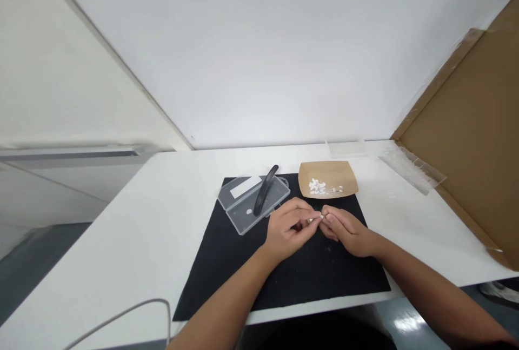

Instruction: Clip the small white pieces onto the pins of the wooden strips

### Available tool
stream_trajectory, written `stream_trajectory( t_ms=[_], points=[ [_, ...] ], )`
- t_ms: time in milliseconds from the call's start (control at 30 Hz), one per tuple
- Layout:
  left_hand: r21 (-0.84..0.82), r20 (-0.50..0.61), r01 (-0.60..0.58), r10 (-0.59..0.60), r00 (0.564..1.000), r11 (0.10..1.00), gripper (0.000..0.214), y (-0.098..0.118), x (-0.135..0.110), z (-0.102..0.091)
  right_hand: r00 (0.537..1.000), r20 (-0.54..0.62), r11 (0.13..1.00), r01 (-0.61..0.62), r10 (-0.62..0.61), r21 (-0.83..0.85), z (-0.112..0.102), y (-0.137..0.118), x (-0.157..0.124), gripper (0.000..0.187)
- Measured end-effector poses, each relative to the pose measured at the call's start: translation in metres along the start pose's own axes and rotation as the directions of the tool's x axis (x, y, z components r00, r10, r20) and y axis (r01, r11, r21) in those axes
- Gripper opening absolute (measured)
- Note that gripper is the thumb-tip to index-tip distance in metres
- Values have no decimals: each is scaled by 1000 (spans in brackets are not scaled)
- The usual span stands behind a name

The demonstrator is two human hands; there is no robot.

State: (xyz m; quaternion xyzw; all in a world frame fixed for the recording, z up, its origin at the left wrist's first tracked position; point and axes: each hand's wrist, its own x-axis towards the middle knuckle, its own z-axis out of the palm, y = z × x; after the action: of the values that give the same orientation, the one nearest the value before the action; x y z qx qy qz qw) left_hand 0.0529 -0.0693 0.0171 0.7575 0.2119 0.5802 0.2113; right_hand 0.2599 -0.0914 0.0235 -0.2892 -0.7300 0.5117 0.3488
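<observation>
Over a black mat (pixel 324 274), my left hand (pixel 290 226) and my right hand (pixel 344 228) meet at their fingertips. A small white piece (pixel 321 216) is pinched by the thumb and fingers of my left hand. My right fingers are closed right against it; whether they also grip it or hold something else is hidden. Just beyond my hands, a brown paper tray (pixel 330 169) holds several small white pieces (pixel 317 187). An open clear plastic case (pixel 243 220) lies left of my left hand, with a curved black tool (pixel 265 190) resting across it.
A clear plastic tray (pixel 346 148) stands at the back by the white wall. Another clear container (pixel 413 169) lies at the right, near an upright cardboard panel (pixel 470 139). A grey cable (pixel 121 315) curves over the white table (pixel 121 263) at the front left.
</observation>
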Motion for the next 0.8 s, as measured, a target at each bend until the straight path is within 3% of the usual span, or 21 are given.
stream_trajectory(
  t_ms=[167, 333, 667, 800],
  points=[
    [93, 32, -54, 52, 998, 994, 20, 0, -1, -1, 999, -25, 974, 14, -20, -225, -4, 2, 0, 34],
    [150, 43, -74, 68, 997, 986, 19, -1, -1, 0, 991, -85, 885, 51, -102, -463, -1, 6, 1, 32],
    [113, -29, 38, -35, 999, 993, 12, 0, -3, 7, 984, -127, 787, 18, -122, -617, 6, 9, 5, 30],
    [120, -31, 31, -28, 999, 992, 13, 0, -3, 7, 977, -191, 795, -41, -95, -605, 10, 12, 2, 29]
  ],
)
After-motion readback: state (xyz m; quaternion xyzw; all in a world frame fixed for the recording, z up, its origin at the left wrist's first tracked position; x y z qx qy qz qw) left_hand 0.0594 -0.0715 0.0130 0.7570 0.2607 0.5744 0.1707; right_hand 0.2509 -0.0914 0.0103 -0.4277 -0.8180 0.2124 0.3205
